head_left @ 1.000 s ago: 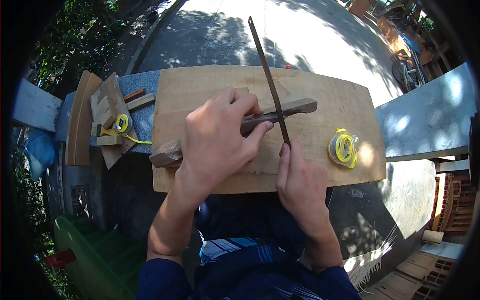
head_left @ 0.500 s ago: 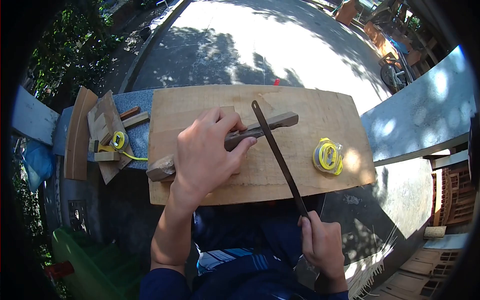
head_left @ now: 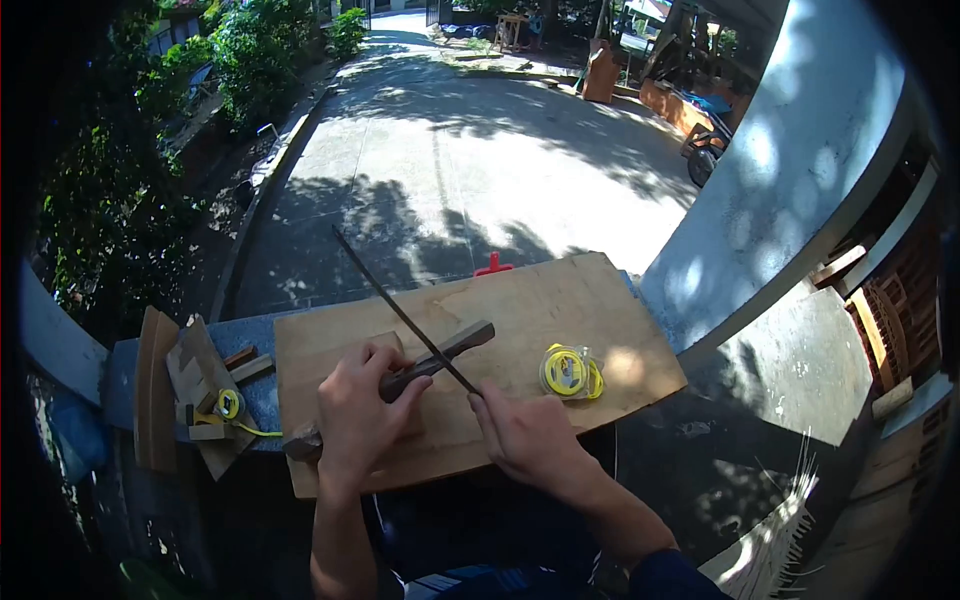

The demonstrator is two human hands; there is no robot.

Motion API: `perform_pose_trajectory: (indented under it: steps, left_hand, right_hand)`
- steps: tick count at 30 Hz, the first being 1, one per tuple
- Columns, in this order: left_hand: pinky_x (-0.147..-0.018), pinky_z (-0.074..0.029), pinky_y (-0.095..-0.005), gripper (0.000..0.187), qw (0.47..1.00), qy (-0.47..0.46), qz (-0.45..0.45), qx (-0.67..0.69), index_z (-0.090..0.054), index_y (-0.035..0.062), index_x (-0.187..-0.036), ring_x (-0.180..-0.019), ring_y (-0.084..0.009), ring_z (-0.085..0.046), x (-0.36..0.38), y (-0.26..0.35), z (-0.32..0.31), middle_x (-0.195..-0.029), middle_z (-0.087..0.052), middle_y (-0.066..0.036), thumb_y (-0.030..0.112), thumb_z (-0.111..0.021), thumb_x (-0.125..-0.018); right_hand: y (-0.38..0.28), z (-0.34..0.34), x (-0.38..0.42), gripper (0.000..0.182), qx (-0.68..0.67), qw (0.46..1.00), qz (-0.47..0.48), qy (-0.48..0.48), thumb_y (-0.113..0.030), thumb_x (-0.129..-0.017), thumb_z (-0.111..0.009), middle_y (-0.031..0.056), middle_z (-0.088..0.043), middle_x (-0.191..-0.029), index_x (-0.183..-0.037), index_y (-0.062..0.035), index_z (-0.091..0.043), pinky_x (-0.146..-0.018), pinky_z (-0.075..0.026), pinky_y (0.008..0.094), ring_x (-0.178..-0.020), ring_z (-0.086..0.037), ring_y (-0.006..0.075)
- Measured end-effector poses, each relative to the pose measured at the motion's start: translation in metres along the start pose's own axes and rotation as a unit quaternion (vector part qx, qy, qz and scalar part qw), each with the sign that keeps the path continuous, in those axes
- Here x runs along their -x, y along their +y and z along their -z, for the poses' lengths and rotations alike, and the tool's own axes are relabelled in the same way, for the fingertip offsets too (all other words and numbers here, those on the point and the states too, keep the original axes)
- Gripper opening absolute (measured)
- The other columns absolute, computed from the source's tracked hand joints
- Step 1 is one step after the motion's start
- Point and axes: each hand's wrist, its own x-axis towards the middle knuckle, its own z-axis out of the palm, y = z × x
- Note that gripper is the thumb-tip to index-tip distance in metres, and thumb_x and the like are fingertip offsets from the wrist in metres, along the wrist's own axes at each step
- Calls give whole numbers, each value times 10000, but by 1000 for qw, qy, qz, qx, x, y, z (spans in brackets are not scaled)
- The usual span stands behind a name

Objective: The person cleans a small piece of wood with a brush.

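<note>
My left hand (head_left: 362, 410) is closed around a dark, shaped piece of wood (head_left: 468, 338), pressing it down over a flat wood block on the board. The hand hides the wood's middle; a rough end shows at the lower left. In my right hand (head_left: 525, 430) is one end of what looks like a hacksaw blade (head_left: 385, 296), a long, thin, dark strip. It lies across the wood just right of my left fingers, its far tip pointing up and left. Beneath everything is a wide plywood board (head_left: 520, 300).
On the board's right side sits a coiled yellow tape (head_left: 568, 372) in clear plastic. Wood offcuts (head_left: 200, 375) and a yellow tape measure (head_left: 230, 404) rest at left. A red handle (head_left: 493, 264) shows past the far edge; a pale pillar (head_left: 770, 170) stands at right.
My right hand has pushed forward and up to the left, bringing the blade's near end close to the wood. The view has tilted up, showing more driveway. My left hand keeps its hold.
</note>
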Motion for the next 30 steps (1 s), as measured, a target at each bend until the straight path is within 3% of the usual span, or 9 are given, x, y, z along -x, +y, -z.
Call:
perform_pose_trajectory:
  steps: [6, 8, 12, 16, 19, 22, 23, 26, 30]
  left_hand:
    - [-771, -549, -443, 286, 1000, -8, -4, -4, -716, 67, -963, -875, -318, -708, 1, -1, -3, -958, -688, -94, 229, -875, -789]
    - [-776, -546, -453, 290, 1000, -19, 9, 0, -708, 69, -962, -892, -333, -701, 1, 3, -2, -963, -674, -96, 227, -875, -785]
    - [-791, -537, -457, 290, 1000, -18, -2, -5, -703, 65, -971, -913, -341, -691, 1, 3, -1, -985, -657, -103, 221, -868, -790]
    - [-776, -529, -449, 288, 1000, -17, -14, -12, -707, 67, -976, -898, -336, -682, 1, -3, -4, -972, -652, -99, 229, -865, -797]
    - [-775, -529, -444, 281, 1000, -23, -12, -7, -708, 72, -979, -893, -331, -680, -2, -3, -4, -968, -652, -97, 231, -860, -804]
    - [-777, -532, -442, 270, 999, -35, -18, -21, -708, 78, -982, -893, -325, -682, 0, -7, -2, -967, -653, -96, 231, -854, -815]
    - [-778, -533, -442, 267, 999, -33, -24, -27, -707, 79, -984, -893, -323, -683, -1, -5, -1, -967, -654, -96, 230, -852, -817]
    - [-785, -535, -440, 266, 999, -29, -28, -27, -701, 85, -989, -896, -317, -684, -1, -6, -2, -968, -656, -92, 233, -849, -826]
    - [-790, -534, -439, 269, 999, -30, -27, -27, -695, 86, -988, -896, -313, -685, -1, -5, -1, -965, -655, -87, 236, -849, -827]
  right_hand:
    - [4, 4, -31, 269, -186, 973, 55, 128, -205, -1069, -564, 129, -653, -676, -1263, -22, -592, -538, -503, 430, -615, -693, 318]
    - [8, 9, -27, 302, -302, 947, -4, 105, -216, -1088, -533, 113, -653, -690, -1306, -13, -579, -566, -507, 410, -626, -696, 286]
    - [19, 22, -20, 370, -382, 910, -151, -63, -265, -1152, -398, 58, -616, -660, -1388, -20, -542, -663, -495, 323, -622, -622, 181]
    - [31, -1, -5, 355, -412, 896, -147, -71, -325, -1154, -370, 78, -590, -737, -1208, -38, -572, -677, -503, 376, -700, -631, 230]
    - [25, 5, 1, 318, -411, 892, -151, -117, -289, -1162, -382, 13, -612, -932, -1300, -61, -555, -644, -481, 252, -742, -606, 88]
    - [15, -5, 4, 307, -547, 820, -169, 16, -266, -1159, -384, 50, -612, -1008, -1310, -47, -537, -648, -509, 242, -811, -621, 98]
    - [14, -4, 7, 292, -580, 799, -144, 67, -216, -1154, -373, 94, -624, -1061, -1322, -36, -529, -736, -553, 289, -871, -662, 153]
    - [14, -8, 7, 288, -625, 769, -60, 119, -203, -1152, -382, 102, -648, -1062, -1320, -29, -538, -836, -546, 333, -906, -687, 188]
    - [16, -10, 15, 278, -643, 748, -74, 147, -148, -1128, -358, 138, -651, -1013, -1296, -4, -527, -858, -564, 367, -921, -705, 240]
